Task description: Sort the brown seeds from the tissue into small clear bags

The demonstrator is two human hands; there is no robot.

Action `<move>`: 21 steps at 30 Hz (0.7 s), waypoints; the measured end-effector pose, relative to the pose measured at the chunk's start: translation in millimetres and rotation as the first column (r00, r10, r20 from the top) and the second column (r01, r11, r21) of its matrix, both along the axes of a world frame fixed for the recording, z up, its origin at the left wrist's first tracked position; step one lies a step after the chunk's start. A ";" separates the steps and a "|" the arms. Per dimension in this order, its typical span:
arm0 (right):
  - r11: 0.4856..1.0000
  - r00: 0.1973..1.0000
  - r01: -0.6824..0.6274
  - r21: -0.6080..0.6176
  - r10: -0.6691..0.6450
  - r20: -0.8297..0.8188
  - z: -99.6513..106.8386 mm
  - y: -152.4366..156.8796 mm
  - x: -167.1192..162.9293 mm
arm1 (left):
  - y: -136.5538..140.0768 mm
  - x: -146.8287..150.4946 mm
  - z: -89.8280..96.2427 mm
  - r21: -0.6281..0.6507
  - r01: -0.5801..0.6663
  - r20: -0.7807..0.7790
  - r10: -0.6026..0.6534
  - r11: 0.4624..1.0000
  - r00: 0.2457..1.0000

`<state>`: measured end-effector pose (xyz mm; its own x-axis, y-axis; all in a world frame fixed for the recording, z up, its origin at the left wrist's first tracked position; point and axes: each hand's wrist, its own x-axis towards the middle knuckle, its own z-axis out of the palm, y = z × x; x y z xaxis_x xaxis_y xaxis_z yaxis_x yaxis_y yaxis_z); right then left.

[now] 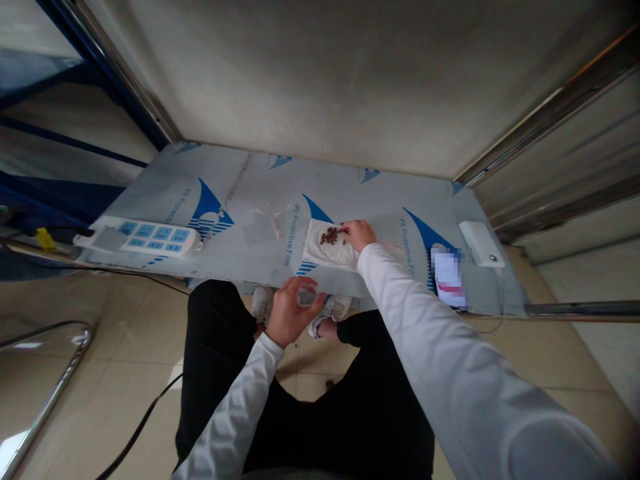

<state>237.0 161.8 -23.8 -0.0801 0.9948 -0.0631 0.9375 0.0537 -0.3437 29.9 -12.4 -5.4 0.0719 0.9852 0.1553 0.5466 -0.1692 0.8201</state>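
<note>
My left hand [291, 312] is closed around a small clear plastic cup [307, 294], held just off the near edge of the table, above my shoes. The cup's mouth faces up towards me, and I see nothing plain inside it. Over a white folded cloth or paper towel [320, 255], my right hand [361, 235] has its fingertips pinched together. They are at the right side of a loose pile of small red-brown pieces [330, 235] lying on that towel. A dark red speck shows at the fingertips, too small to name.
The table [273, 267] is covered in printed protective film. A white power strip [155, 239] lies left, near clear plastic bags [273, 220]. On the right are a blurred-out phone-like object [449, 277] and a white device [481, 244] with a cable. A wall rises behind.
</note>
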 end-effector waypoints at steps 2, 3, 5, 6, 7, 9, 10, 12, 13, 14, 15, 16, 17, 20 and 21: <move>0.999 0.998 0.037 0.027 -0.035 -0.051 4.8 -3.7 1.9 | 6.5 0.1 1.9 0.024 -0.003 0.010 0.002 1.000 1.000; 0.998 0.996 0.053 0.040 -0.050 -0.069 8.9 -7.6 1.8 | 10.2 0.7 3.3 0.038 -0.005 0.017 0.005 0.999 1.000; 0.992 0.981 0.102 0.079 -0.087 -0.175 21.2 -22.1 -2.0 | 17.8 3.6 7.0 0.058 -0.006 0.033 0.005 0.998 0.999; 0.986 0.952 0.135 0.098 -0.101 -0.289 29.3 -33.2 -5.9 | 21.2 6.0 9.4 0.062 -0.007 0.041 0.005 0.998 0.999; 0.981 0.897 0.165 0.106 -0.104 -0.430 38.2 -47.0 -10.9 | 24.2 9.0 12.1 0.065 -0.007 0.049 0.004 0.998 0.999; 0.980 0.691 0.186 0.073 -0.077 -0.719 57.1 -79.9 -23.3 | 28.4 16.0 18.6 0.078 -0.002 0.073 -0.003 0.997 0.997; 0.988 0.612 0.150 0.037 -0.064 -0.789 66.1 -97.2 -29.6 | 29.5 19.6 22.1 0.090 -0.001 0.088 -0.007 0.996 0.996; 0.995 0.535 0.096 -0.028 -0.075 -0.841 81.4 -128.0 -40.3 | 29.6 25.6 29.3 0.117 -0.002 0.118 -0.012 0.993 0.993; 0.996 0.539 0.076 -0.044 -0.078 -0.839 87.3 -140.1 -44.0 | 28.7 27.8 32.4 0.130 -0.001 0.127 -0.015 0.991 0.992; 0.997 0.564 0.069 -0.045 -0.076 -0.822 91.9 -149.5 -46.4 | 27.4 29.2 35.1 0.139 0.003 0.129 -0.021 0.990 0.991; 0.997 0.606 0.070 -0.030 -0.066 -0.793 95.6 -156.2 -47.5 | 25.7 30.0 37.1 0.145 0.008 0.122 -0.026 0.989 0.992; 0.997 0.662 0.071 -0.003 -0.049 -0.748 98.7 -160.5 -47.6 | 23.6 30.2 38.6 0.151 0.017 0.109 -0.034 0.988 0.993; 0.998 0.725 0.063 0.031 -0.024 -0.689 101.6 -163.1 -46.9 | 21.3 30.1 39.5 0.155 0.028 0.093 -0.043 0.988 0.995; 0.993 0.881 -0.058 0.099 0.097 -0.462 111.6 -164.3 -43.1 | 14.1 29.8 39.8 0.145 0.046 0.060 -0.055 0.988 0.997; 0.988 0.914 -0.122 0.100 0.151 -0.378 115.7 -163.9 -42.2 | 11.9 30.0 39.5 0.136 0.050 0.060 -0.058 0.990 0.996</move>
